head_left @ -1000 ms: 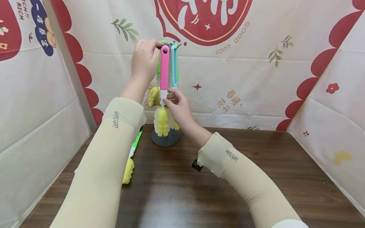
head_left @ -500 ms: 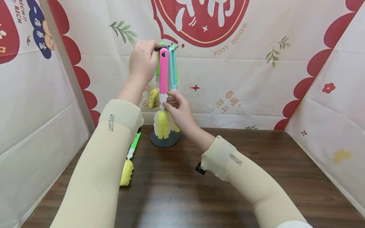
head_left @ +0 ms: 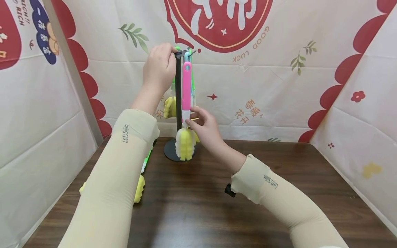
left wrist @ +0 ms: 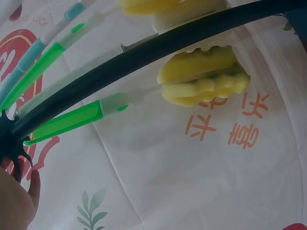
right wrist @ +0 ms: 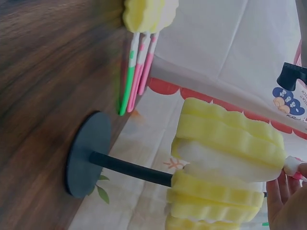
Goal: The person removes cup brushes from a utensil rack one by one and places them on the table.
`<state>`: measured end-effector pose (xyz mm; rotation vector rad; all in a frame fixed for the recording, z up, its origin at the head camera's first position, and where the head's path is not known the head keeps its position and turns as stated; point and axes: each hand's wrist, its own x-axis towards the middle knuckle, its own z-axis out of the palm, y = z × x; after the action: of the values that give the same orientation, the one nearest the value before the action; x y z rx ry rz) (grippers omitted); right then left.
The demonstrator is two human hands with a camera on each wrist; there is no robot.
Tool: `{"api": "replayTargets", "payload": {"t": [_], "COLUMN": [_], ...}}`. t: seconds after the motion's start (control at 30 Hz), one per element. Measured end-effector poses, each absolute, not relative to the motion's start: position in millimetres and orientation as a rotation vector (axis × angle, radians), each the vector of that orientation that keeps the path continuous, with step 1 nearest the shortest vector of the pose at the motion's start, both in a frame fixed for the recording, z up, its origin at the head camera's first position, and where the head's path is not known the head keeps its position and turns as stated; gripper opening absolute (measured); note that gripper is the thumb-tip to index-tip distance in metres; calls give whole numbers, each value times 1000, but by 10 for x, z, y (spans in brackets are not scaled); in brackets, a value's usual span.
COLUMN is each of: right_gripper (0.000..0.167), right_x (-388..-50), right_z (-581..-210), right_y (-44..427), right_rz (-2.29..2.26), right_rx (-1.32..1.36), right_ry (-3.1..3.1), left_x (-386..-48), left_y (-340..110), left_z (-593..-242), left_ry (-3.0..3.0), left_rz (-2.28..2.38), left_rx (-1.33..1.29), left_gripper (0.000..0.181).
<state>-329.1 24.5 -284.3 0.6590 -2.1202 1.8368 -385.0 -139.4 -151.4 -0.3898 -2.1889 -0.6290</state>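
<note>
At the back of the table stands a black rack [head_left: 178, 93] with a round base and hooks on top. My left hand [head_left: 159, 69] grips the rack's top. With thumb and fingers, my right hand [head_left: 204, 124] pinches the white neck of a pink-handled sponge brush [head_left: 186, 89]. This brush hangs upright in front of the rack, its handle hole below the hooks, its yellow and white sponge [right wrist: 230, 139] large in the right wrist view. Green-handled brushes [left wrist: 67, 122] and a light blue-handled one [left wrist: 29, 57] hang on the rack in the left wrist view.
More sponge brushes with green and pink handles [right wrist: 136, 79] lie on the brown table [head_left: 198, 206] to the left, partly behind my left sleeve in the head view. A printed cloth [head_left: 248, 82] encloses the back and sides.
The pink-handled brush has moved right and down, away from the hooks, with my right hand. The black post behind it has come into view. My left hand stays at the rack's top.
</note>
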Motion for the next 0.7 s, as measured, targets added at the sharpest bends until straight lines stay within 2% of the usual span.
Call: {"api": "replayTargets", "payload": {"t": [0.3, 0.7], "right_gripper": [40, 38], "right_x": [-3167, -2997], "right_z": [-3004, -3157], "right_y": [436, 554], "right_rz": [1853, 1878], "right_rx": [633, 606], "right_ry": [-2174, -2206], "left_x": [-3861, -3905], "left_y": [-1351, -1355], "left_z": [-1565, -1649], "left_ry": [-2148, -1993], "left_rz": [-655, -643], "left_rx": [-432, -440], "left_gripper": [41, 37]}}
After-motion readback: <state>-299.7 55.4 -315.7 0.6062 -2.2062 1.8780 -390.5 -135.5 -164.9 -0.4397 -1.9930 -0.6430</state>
